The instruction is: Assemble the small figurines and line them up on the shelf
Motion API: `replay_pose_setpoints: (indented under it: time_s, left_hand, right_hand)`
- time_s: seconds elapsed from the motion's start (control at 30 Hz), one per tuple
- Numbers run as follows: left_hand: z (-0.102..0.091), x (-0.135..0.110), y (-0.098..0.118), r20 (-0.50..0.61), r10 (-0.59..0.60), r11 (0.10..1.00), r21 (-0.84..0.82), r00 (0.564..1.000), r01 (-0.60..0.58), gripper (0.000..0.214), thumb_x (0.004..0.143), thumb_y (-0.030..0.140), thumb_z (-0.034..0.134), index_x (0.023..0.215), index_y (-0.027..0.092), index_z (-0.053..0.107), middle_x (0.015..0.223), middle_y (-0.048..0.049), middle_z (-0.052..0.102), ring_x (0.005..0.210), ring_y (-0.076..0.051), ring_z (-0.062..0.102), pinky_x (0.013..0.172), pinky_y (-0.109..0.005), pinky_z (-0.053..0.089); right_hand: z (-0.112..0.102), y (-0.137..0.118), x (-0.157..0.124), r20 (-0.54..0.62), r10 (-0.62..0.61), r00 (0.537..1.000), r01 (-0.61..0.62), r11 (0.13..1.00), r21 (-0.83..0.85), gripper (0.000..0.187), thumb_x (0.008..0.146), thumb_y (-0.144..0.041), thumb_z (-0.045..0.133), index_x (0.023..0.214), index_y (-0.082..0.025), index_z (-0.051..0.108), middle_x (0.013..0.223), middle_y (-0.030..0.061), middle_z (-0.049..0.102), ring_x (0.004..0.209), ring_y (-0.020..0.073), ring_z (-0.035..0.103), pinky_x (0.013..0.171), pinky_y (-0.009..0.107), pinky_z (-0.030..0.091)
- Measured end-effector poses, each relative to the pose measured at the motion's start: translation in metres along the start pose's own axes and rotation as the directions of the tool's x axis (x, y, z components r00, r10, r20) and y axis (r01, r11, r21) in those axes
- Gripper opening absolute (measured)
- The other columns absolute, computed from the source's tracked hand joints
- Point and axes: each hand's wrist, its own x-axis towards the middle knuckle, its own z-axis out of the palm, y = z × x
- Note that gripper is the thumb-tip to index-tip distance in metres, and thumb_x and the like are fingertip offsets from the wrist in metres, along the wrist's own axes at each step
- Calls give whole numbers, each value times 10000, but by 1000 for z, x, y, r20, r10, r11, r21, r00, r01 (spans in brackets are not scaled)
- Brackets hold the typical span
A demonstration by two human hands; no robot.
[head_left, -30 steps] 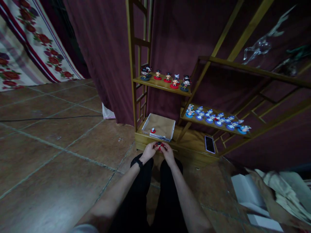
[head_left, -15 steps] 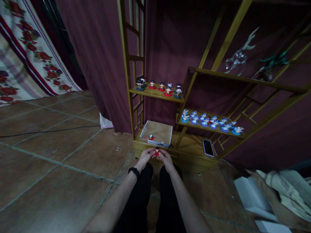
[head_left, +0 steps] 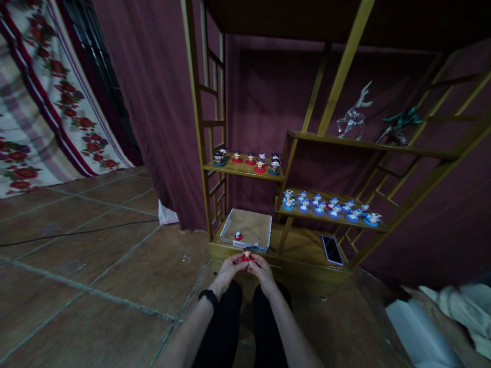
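Between my two hands is a small figurine (head_left: pixel 247 254) with dark hair and a red base, held upright just in front of the shelf unit. My left hand (head_left: pixel 229 269) grips its base from the left, fingers closed. From the other side my right hand (head_left: pixel 261 269) pinches the same base. Just beyond them, a shallow cardboard box (head_left: pixel 249 226) rests on the bottom shelf. Inside its near left corner stands a small white figurine (head_left: pixel 238 235) on a red base.
Several red- and dark-based figurines stand on the left shelf (head_left: pixel 245 173). Blue and purple ones fill the lower right shelf (head_left: pixel 330 217). A phone (head_left: pixel 332 250) lies at bottom right. A clear deer ornament (head_left: pixel 353 120) and a green ornament (head_left: pixel 401 125) stand higher up.
The camera view has tilted upward, so the shelves sit lower in the picture. Both hands still hold the figurine, which now shows more of its front.
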Motion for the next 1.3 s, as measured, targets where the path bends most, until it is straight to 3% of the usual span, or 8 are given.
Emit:
replay_pose_setpoints:
  time_s: [0.2,0.5,0.77,0.9,1.13,1.3]
  left_hand:
    - [3,0,1,-91,-40,999,-14,995,38,396,577,312,741,909,117,650,770,-59,665,651,-119,567,648,-232,418]
    - [6,0,-3,-128,-25,1000,-21,991,23,391,551,268,761,891,124,634,825,-64,673,744,-144,595,741,-278,438]
    - [4,0,-2,-34,-87,992,-97,996,84,382,631,284,717,967,122,637,910,-89,668,770,-131,604,742,-250,436]
    - [5,-1,0,41,-117,985,-119,992,121,356,657,300,699,951,107,646,881,-101,672,762,-131,609,747,-248,437]
    - [7,0,-1,19,-153,980,-130,988,154,279,680,338,674,806,90,660,734,-79,664,673,-122,602,700,-246,447]
    - [6,0,-3,29,-135,987,-80,990,137,283,671,339,679,803,89,661,737,-85,670,671,-118,601,669,-223,441]
  right_hand:
    - [-2,-2,-2,15,15,1000,-15,1000,0,382,622,-424,676,940,-218,625,899,35,657,702,134,597,685,305,484]
    - [-5,-6,-6,52,-15,999,15,1000,14,372,646,-394,661,969,-215,612,1000,54,639,858,184,597,764,346,475]
    - [-7,-5,-5,44,-40,998,37,998,47,380,606,-315,696,958,-226,585,918,25,641,806,160,599,733,313,477]
    - [-7,0,0,-14,-88,996,88,996,-5,271,628,-316,671,862,-216,577,792,-5,628,696,130,586,657,276,470]
    - [-9,7,9,-25,-200,979,195,971,-138,200,617,-338,666,703,-207,543,653,-40,576,587,112,536,557,234,438]
    - [-9,7,7,-14,-173,985,170,978,-121,220,621,-351,662,738,-213,536,683,-33,602,601,124,561,568,249,458]
